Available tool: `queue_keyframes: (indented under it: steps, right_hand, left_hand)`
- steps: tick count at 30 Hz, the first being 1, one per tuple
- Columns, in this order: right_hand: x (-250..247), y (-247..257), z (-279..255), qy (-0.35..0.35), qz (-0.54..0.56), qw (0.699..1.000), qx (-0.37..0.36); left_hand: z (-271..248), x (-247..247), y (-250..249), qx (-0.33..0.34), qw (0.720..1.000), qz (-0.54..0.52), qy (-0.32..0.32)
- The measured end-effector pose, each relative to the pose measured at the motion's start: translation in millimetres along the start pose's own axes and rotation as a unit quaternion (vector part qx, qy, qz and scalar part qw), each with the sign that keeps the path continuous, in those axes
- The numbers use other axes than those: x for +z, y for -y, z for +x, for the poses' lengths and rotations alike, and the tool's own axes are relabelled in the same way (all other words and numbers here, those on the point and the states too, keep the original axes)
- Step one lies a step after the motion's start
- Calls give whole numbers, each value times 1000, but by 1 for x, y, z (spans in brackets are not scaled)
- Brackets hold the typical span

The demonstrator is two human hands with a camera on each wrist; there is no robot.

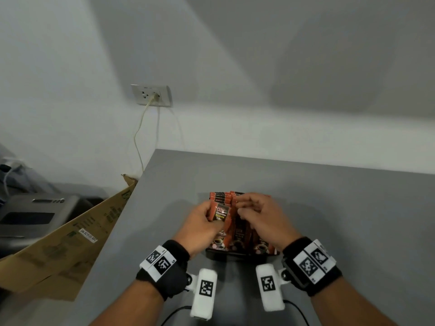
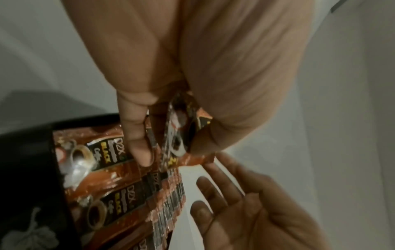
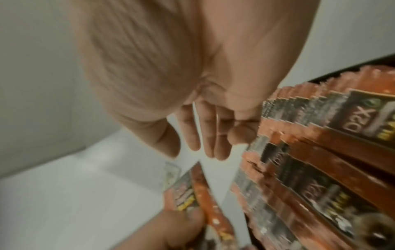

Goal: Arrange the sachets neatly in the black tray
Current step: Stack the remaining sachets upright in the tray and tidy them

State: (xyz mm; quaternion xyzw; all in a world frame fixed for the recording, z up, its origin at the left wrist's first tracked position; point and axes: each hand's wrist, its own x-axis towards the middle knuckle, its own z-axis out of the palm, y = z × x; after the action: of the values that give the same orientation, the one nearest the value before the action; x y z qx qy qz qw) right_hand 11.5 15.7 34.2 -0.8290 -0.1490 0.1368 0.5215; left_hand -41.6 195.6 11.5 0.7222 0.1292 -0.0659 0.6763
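Observation:
A black tray (image 1: pixel 242 257) sits on the grey table, packed with a row of upright orange-and-black coffee sachets (image 1: pixel 237 231). My left hand (image 1: pixel 217 214) holds a few sachets (image 2: pixel 181 135) pinched between thumb and fingers, just above the left end of the row (image 2: pixel 119 194). My right hand (image 1: pixel 244 208) hovers over the tops of the sachets in the tray. Its fingers (image 3: pixel 209 135) are straight and hold nothing, and one fingertip touches the top edges of the row (image 3: pixel 299 152). The tray's far side is hidden behind the hands.
The grey table (image 1: pixel 329 208) runs back to a white wall. A wall socket (image 1: pixel 151 95) with a cable hangs at the left. Flattened cardboard (image 1: pixel 70 243) leans against the table's left edge, with a grey machine (image 1: pixel 35 215) beyond it.

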Motion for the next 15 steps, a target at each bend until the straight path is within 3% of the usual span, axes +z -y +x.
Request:
queue_keyframes:
  steps: [3, 7, 9, 15]
  right_hand:
    - [-10, 6, -3, 45, -54, 997, -27]
    - [-31, -7, -1, -28, -100, 995, 2]
    - [-42, -14, -4, -28, -135, 990, 26]
    - [-20, -36, -14, 66, -233, 969, 51]
  left_hand:
    - [1, 13, -1, 18, 999, 30, 26]
    - [6, 12, -1, 15, 998, 63, -22]
    - [7, 5, 0, 5, 996, 78, -53]
    - [3, -2, 6, 1, 992, 104, -66]
